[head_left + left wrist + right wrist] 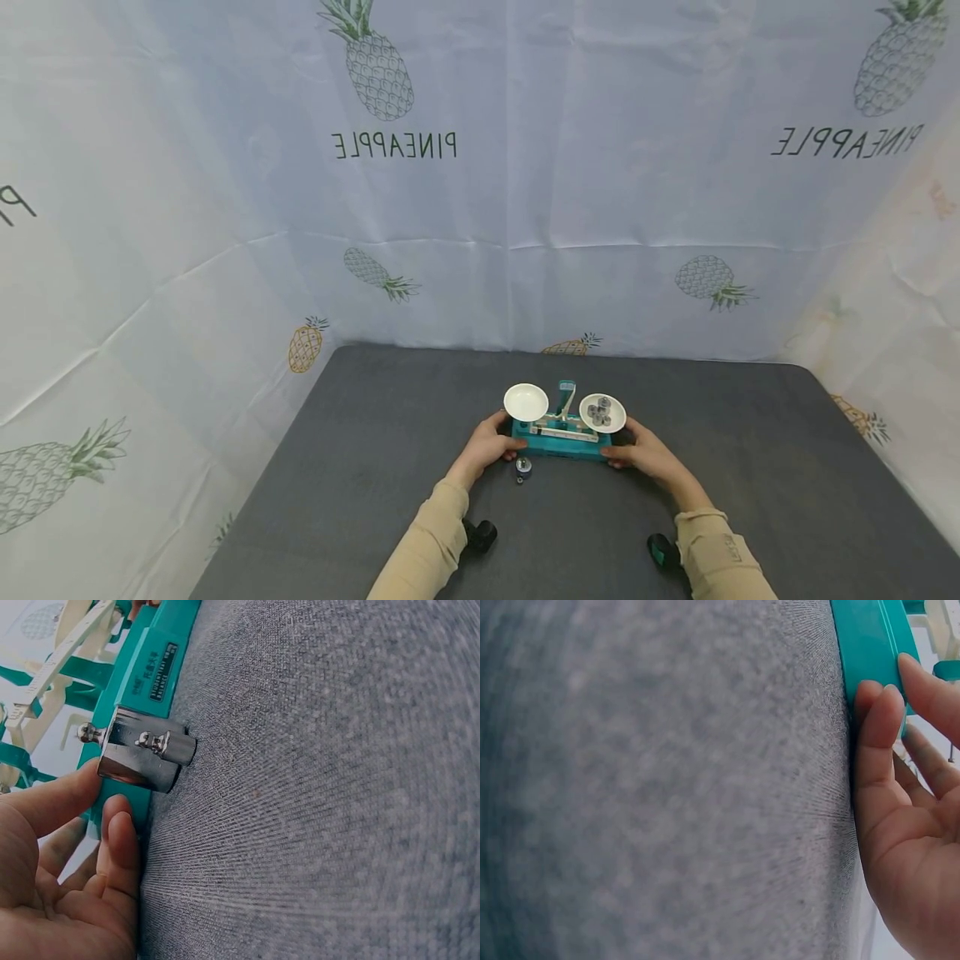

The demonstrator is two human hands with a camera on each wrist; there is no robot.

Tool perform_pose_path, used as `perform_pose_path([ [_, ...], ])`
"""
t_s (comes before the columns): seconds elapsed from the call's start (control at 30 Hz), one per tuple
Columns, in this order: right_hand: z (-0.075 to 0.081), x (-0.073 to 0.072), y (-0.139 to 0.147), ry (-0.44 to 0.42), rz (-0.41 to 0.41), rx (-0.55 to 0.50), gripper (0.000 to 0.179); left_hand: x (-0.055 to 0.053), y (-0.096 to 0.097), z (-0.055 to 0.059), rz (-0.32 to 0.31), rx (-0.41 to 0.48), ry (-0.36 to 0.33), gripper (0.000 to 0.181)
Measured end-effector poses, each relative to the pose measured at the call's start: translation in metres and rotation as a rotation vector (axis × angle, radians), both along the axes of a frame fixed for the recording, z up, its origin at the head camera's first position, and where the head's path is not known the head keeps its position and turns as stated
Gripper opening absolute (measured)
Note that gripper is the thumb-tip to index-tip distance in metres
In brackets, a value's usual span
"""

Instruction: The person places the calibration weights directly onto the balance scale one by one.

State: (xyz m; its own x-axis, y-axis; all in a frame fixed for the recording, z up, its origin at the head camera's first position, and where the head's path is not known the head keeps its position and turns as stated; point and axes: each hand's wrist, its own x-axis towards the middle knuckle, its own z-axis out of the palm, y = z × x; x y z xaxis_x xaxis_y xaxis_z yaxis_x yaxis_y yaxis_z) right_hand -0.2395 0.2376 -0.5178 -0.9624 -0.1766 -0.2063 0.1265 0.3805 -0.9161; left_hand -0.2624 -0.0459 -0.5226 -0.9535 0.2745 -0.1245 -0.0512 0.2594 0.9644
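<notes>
A teal tray balance stands on the grey table, its printed label plate showing in the left wrist view. My left hand grips the left end of its base, thumb on top and fingers curled at the end. At the opposite end my right hand holds the base the same way. The left white pan holds nothing, while the right pan carries several metal weights. In front of the base, near my left thumb, stand a large shiny weight and a smaller one.
The grey table runs out on both sides of the balance. A pale curtain with pineapple prints hangs behind and along the sides. Dark devices sit at the left wrist and right wrist.
</notes>
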Motion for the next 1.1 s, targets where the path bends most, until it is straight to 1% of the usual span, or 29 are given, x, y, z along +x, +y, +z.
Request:
perform_pose_path([
  [0.1, 0.0, 0.0, 0.001, -0.023, -0.001, -0.015, 0.085, 0.0, 0.001, 0.0, 0.002, -0.002, 0.002, 0.062],
  [0.33, 0.0, -0.002, 0.002, -0.045, 0.015, -0.054, 0.082, 0.001, 0.001, 0.003, 0.0, -0.006, 0.002, 0.062],
  [0.5, -0.001, -0.002, 0.001, -0.065, -0.009, -0.096, 0.082, 0.004, 0.001, 0.004, -0.006, -0.027, 0.016, 0.063],
  [0.6, -0.002, -0.001, 0.0, -0.072, -0.025, -0.103, 0.082, 0.005, 0.001, 0.005, -0.002, -0.048, 0.015, 0.067],
  [0.67, -0.002, -0.001, -0.001, -0.073, -0.031, -0.1, 0.083, 0.006, 0.001, 0.005, 0.001, -0.072, 0.025, 0.068],
  [0.77, -0.002, 0.0, -0.002, -0.073, -0.038, -0.087, 0.083, 0.006, 0.003, 0.004, 0.003, -0.137, 0.077, 0.066],
  [0.87, 0.0, 0.002, -0.002, -0.074, -0.041, -0.082, 0.084, 0.006, 0.003, 0.004, 0.004, -0.197, 0.151, 0.061],
  [1.0, 0.001, 0.004, -0.001, -0.069, -0.02, -0.089, 0.085, 0.01, 0.002, 0.008, 0.015, -0.228, 0.237, 0.057],
  [1.1, 0.001, 0.004, 0.0, -0.063, -0.006, -0.09, 0.085, 0.015, -0.001, 0.013, 0.025, -0.252, 0.287, 0.054],
])
